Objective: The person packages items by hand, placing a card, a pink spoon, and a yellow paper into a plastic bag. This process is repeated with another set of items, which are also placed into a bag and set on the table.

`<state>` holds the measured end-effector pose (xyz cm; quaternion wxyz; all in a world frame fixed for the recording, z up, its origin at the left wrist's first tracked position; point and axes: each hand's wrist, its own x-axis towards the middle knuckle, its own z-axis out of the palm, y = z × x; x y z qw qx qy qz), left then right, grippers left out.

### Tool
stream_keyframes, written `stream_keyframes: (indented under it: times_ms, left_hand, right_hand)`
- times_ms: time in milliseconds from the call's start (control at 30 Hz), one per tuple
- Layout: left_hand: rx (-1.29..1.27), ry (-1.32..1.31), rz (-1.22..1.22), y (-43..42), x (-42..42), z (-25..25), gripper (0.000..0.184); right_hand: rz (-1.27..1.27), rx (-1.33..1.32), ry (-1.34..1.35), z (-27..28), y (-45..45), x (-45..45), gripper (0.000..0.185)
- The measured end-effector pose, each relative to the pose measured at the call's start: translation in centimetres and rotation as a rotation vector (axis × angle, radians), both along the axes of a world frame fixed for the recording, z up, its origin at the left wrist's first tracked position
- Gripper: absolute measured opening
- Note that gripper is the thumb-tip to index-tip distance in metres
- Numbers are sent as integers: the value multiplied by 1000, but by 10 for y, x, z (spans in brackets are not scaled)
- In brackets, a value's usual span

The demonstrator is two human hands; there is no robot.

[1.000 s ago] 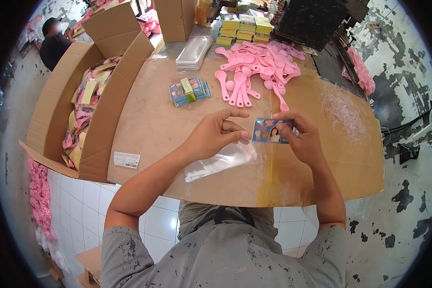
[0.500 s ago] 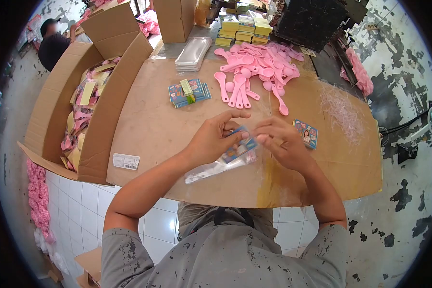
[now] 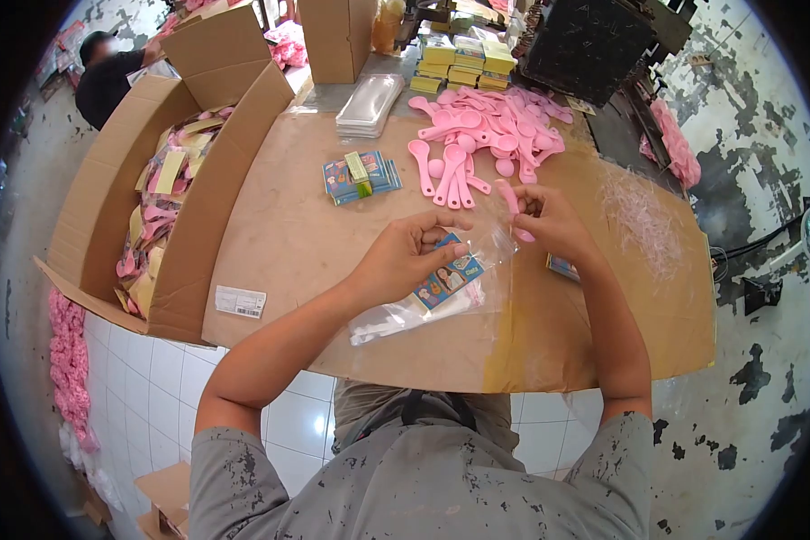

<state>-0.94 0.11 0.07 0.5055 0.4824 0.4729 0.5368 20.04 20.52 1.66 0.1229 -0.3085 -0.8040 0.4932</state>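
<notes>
My left hand [image 3: 407, 258] is closed on a blue printed card [image 3: 448, 284], thumb on top. The card is in or on a clear plastic bag [image 3: 382, 326]; I cannot tell which. My right hand [image 3: 553, 219] pinches a pink measuring spoon [image 3: 509, 196], its handle pointing down beside the bag's upper edge. Just beyond my hands lies a heap of pink spoons [image 3: 486, 121]. Under my right forearm, another blue card stack [image 3: 562, 266] is mostly hidden.
A cardboard box [image 3: 211, 193] of packed pieces stands at left. Clear bags [image 3: 369, 106] and banded blue cards [image 3: 362, 176] lie near it. Yellow-edged stacks [image 3: 463, 63] and a black machine [image 3: 585, 49] are at the back. Plastic shreds [image 3: 643, 216] lie right. A person [image 3: 108, 81] is far left.
My right hand has moved away from the card, up and right, and now holds a pink spoon taken from the heap's near edge. My left hand stays with the card and bag.
</notes>
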Motion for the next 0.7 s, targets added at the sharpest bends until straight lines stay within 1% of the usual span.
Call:
stream_keyframes:
  times_ms: [100, 200, 300, 400, 500, 567, 600, 700]
  left_hand:
    - [12, 24, 10, -1, 4, -1, 36]
    - [-19, 86, 15, -4, 4, 5, 37]
    - [-22, 60, -16, -4, 5, 7, 36]
    - [-16, -20, -68, -3, 6, 0, 35]
    - [-35, -37, -116, -3, 4, 2, 34]
    - [-12, -28, -119, -1, 4, -2, 36]
    - [-19, -55, -128, -2, 4, 1, 36]
    - [-38, -132, -162, -4, 2, 9, 37]
  right_hand:
    - [21, -92, 225, 20, -34, -1, 41]
    - [-28, -155, 442, 39, -61, -8, 43]
    - [28, -163, 428, 40, -70, -9, 52]
    - [-38, -106, 605, 32, -79, -17, 54]
    - [10, -89, 516, 35, -82, -13, 51]
    - [18, 47, 578, 17, -90, -16, 45]
    - [23, 118, 608, 12, -93, -18, 46]
    - [276, 158, 599, 18, -75, -11, 62]
